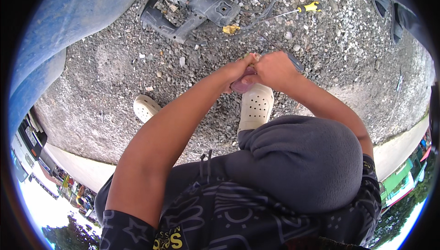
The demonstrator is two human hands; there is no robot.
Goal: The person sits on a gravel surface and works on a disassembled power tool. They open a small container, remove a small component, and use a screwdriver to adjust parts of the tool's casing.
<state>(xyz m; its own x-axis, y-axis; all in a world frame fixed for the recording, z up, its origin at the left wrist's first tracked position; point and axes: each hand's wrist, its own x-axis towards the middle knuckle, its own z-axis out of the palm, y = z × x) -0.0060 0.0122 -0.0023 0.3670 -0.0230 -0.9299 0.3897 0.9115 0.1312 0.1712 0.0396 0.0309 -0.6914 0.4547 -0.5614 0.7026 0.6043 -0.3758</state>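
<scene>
Left hand: fingers curled around a pink object
Right hand: fingers bent against it, grip unclear
Power tool: lying on gravel

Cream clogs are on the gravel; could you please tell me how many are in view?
2. The left clog is partly covered by the left forearm; the right clog is near centre, just below the right hand in the picture. No others show.

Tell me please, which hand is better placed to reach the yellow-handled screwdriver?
Probably the right hand: it is nearer to the screwdriver, which lies ahead on the gravel. The left hand is farther left. Both seem occupied with a purplish object.
</scene>
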